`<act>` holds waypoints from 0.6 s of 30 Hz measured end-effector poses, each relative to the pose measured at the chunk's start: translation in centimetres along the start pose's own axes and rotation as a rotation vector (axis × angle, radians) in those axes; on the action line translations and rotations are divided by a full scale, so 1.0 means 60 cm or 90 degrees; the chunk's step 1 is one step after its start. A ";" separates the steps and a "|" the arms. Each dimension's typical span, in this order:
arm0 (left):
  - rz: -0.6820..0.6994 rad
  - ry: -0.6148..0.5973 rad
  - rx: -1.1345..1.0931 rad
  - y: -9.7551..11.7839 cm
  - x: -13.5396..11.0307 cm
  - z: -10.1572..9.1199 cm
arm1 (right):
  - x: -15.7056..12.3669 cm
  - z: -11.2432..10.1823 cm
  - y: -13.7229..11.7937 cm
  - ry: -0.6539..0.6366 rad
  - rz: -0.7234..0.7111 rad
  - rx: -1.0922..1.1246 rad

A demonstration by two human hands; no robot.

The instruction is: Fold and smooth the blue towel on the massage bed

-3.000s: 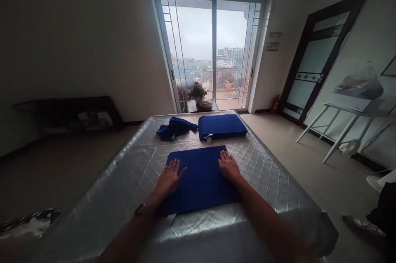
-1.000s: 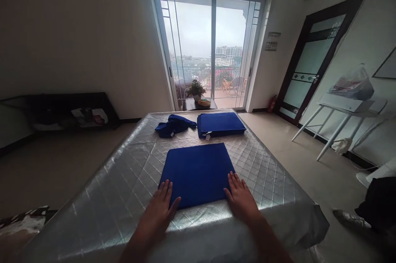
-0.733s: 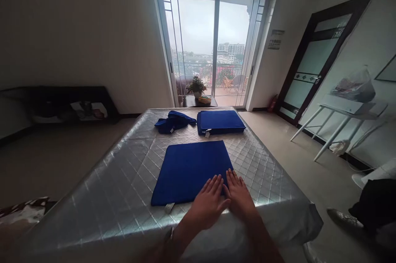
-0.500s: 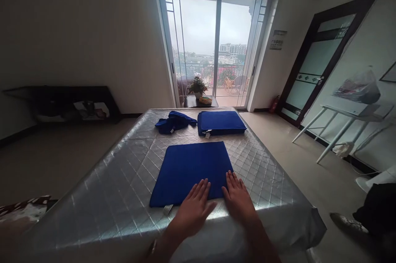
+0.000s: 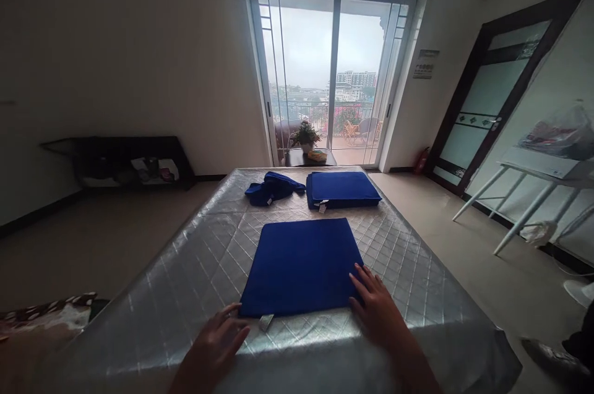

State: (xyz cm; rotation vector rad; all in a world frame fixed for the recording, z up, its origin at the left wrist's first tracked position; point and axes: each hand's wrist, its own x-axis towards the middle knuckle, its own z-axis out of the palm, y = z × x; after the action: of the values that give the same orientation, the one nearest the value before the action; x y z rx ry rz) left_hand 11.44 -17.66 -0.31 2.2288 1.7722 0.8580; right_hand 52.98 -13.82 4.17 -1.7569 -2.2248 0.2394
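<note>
A flat, folded blue cloth (image 5: pixel 304 267) lies on the silver quilted table cover (image 5: pixel 185 282), with a small white tag (image 5: pixel 266 322) sticking out at its near edge. My left hand (image 5: pixel 216 341) is at the cloth's near left corner, fingers apart, the fingertips close to or on that corner. My right hand (image 5: pixel 374 298) rests along the near right edge, its fingers spread over the cloth's border. Neither hand grips anything.
Behind the cloth are a neat stack of folded blue cloths (image 5: pixel 344 188) and a crumpled blue cloth (image 5: pixel 275 187). A dark side table (image 5: pixel 297 159) holding a potted plant (image 5: pixel 305 135) stands beyond the table. At right is a stool (image 5: pixel 520 214) bearing a plastic bag (image 5: pixel 561 134).
My left hand has slid left from the middle of the near edge to the near left corner. My right hand stays at the right edge. The view has shifted slightly.
</note>
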 end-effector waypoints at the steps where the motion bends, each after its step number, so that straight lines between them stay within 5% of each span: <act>1: -0.011 0.036 -0.013 0.007 0.000 -0.001 | -0.004 -0.002 0.009 0.011 -0.031 0.015; 7: 0.035 0.136 -0.053 0.046 0.045 0.008 | -0.015 -0.003 0.043 0.090 -0.057 0.121; 18: -0.009 -0.022 0.012 0.093 0.069 0.012 | -0.015 0.005 0.046 0.102 -0.029 0.150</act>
State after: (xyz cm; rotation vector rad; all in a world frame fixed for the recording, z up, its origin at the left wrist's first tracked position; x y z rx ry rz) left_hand 17.03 -15.18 3.05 2.2260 1.7857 0.7982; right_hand 55.60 -14.02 2.94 -1.5431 -2.0305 0.3238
